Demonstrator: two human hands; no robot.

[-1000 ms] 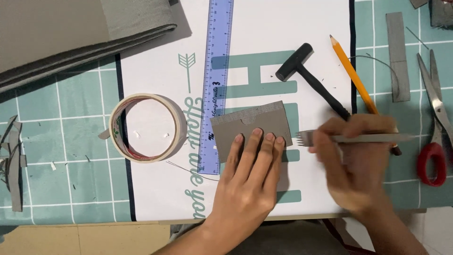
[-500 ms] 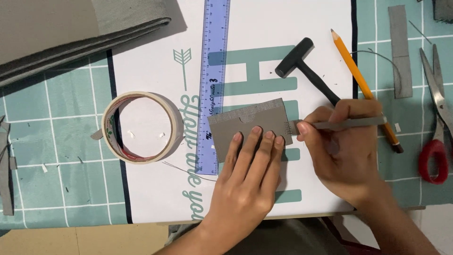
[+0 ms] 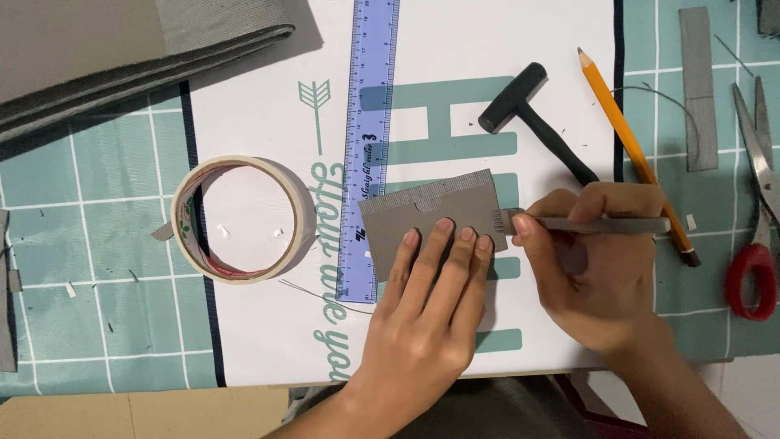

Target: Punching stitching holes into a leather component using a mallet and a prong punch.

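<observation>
A top-down view of a bench covered by a teal cutting mat [image 3: 97, 162] with a white grid, and over its middle a white printed board [image 3: 504, 41] with teal lettering. At the bench's far left corner lies folded grey fabric [image 3: 122, 49], smooth and matte. Nearer, straddling the white board's left edge, sits a roll of cream masking tape [image 3: 241, 218], a broad ring lying flat. Just to its right a translucent blue plastic ruler [image 3: 370, 138] runs from the far edge toward the near edge.

Touching the ruler's right side is a small grey leather piece [image 3: 422, 215], roughly rectangular, stiff-looking, with a shallow notch in its upper edge and stitch marks along the top. The left hand [image 3: 422, 325] lies flat and open on it, fingers spread, pressing it down. The right hand [image 3: 593, 284] is closed around a slim grey metal pricking tool [image 3: 593, 224], held level, its toothed tip meeting the piece's right edge.

Beyond lie a black hammer [image 3: 528, 114] and an orange pencil [image 3: 630, 146], both slanted. Near the bench's right edge are a grey strip [image 3: 699, 89] and steel scissors [image 3: 756, 236] with red handles.
</observation>
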